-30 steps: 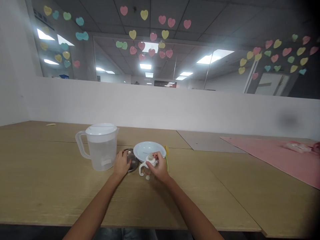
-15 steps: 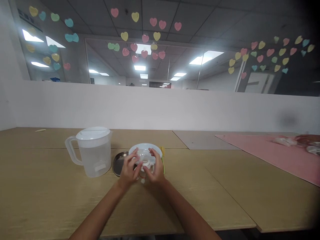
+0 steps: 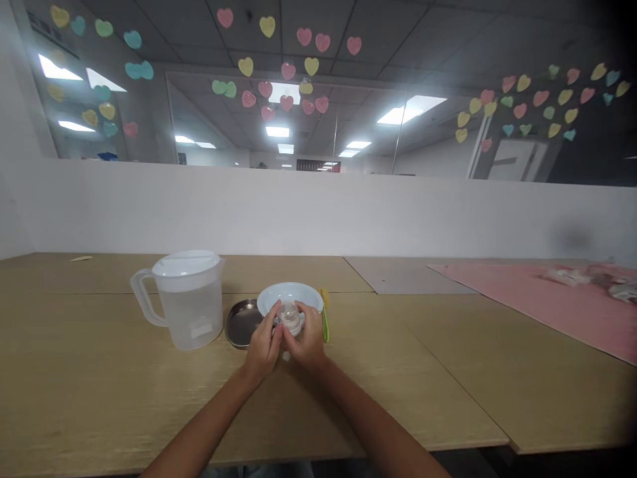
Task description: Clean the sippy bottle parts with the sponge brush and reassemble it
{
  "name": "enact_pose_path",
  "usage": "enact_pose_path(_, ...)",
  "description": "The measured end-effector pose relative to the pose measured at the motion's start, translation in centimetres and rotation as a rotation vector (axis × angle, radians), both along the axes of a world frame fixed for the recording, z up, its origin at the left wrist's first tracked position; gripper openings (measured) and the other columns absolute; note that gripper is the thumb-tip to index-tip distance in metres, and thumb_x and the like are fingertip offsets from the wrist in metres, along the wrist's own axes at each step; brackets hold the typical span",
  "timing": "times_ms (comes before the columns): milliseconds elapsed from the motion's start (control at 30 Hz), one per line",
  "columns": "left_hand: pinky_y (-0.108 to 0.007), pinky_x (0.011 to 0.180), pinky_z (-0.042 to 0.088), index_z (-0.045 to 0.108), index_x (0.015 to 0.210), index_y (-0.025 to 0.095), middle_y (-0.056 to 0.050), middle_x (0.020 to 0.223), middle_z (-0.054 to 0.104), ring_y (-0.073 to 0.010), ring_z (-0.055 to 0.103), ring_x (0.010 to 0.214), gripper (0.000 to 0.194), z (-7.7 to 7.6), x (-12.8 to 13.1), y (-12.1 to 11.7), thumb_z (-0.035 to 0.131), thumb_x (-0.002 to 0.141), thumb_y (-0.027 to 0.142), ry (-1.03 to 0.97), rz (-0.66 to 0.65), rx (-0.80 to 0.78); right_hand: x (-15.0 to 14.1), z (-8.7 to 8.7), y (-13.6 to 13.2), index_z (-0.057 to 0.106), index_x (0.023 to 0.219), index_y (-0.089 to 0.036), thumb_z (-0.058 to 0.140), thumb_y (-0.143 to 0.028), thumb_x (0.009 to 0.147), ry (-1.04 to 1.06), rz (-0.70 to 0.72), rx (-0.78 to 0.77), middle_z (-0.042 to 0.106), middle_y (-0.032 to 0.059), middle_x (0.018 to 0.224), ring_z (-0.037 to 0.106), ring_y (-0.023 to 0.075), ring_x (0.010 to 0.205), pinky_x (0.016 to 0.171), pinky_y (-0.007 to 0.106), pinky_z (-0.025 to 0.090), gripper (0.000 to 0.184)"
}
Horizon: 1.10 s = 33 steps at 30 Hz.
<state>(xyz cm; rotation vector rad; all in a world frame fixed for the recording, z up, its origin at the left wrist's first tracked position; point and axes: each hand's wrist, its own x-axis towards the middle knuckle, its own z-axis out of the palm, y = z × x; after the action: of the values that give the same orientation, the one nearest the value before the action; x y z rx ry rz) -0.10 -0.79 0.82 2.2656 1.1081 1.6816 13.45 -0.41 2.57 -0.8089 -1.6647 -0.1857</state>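
Observation:
Both my left hand [image 3: 263, 343] and my right hand [image 3: 308, 338] close around a clear baby-bottle teat [image 3: 291, 317] with a white collar, held just above the front of a white plate [image 3: 288, 294]. My fingers hide most of the collar, and the bottle's white handles are out of sight. Left of my left hand lies a round steel dish [image 3: 242, 323]. A small white round piece [image 3: 286, 356] rests on the table below my hands. Further left stands a clear plastic pitcher [image 3: 189, 309] with a white lid.
A green-and-yellow utensil [image 3: 324, 318] lies against the plate's right side. The wooden table [image 3: 74, 332] spans the view, with a low white wall behind it. A pink mat [image 3: 522, 299] at the right holds crumpled clear plastic items [image 3: 567, 276].
My hands have come together around the teat, and my left hand has left the steel dish. The white handles are no longer visible. The view has tilted slightly.

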Motion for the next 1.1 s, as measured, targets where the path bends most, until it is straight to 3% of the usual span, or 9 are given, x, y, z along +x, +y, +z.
enact_pose_path(200, -0.037, 0.097, 0.042, 0.016, 0.144, 0.016, -0.015, 0.133, 0.050, -0.0208, 0.051, 0.120, 0.054, -0.3, 0.6, -0.1, 0.031, 0.095, 0.033, -0.041, -0.048, -0.091, 0.2, -0.5, 0.3, 0.048, 0.117, -0.016, 0.056, -0.036, 0.077, 0.075, 0.005, -0.076, 0.059, 0.0091, 0.098, 0.055, 0.0232, 0.090, 0.079, 0.038, 0.045, 0.045)
enact_pose_path(333, -0.037, 0.101, 0.039, 0.023, 0.143, 0.016, -0.014, 0.140, 0.042, -0.0211, 0.044, 0.127, 0.051, -0.6, 0.7, 0.0, 0.029, 0.096, 0.033, -0.018, -0.030, -0.067, 0.1, -0.8, 0.4, 0.048, 0.116, -0.017, 0.056, -0.037, 0.077, 0.097, 0.007, -0.124, 0.058, 0.0089, 0.096, 0.055, 0.0236, 0.088, 0.078, 0.038, 0.045, 0.044)
enact_pose_path(1100, -0.034, 0.091, 0.045, 0.023, 0.143, 0.014, -0.015, 0.130, 0.053, -0.0212, 0.054, 0.115, 0.052, -0.8, 0.3, 0.2, 0.029, 0.096, 0.033, 0.056, -0.004, -0.015, -0.6, -1.6, 0.0, 0.047, 0.117, -0.018, 0.054, -0.036, 0.080, 0.167, -0.006, -0.100, 0.057, 0.0084, 0.095, 0.054, 0.0230, 0.087, 0.075, 0.037, 0.044, 0.042)
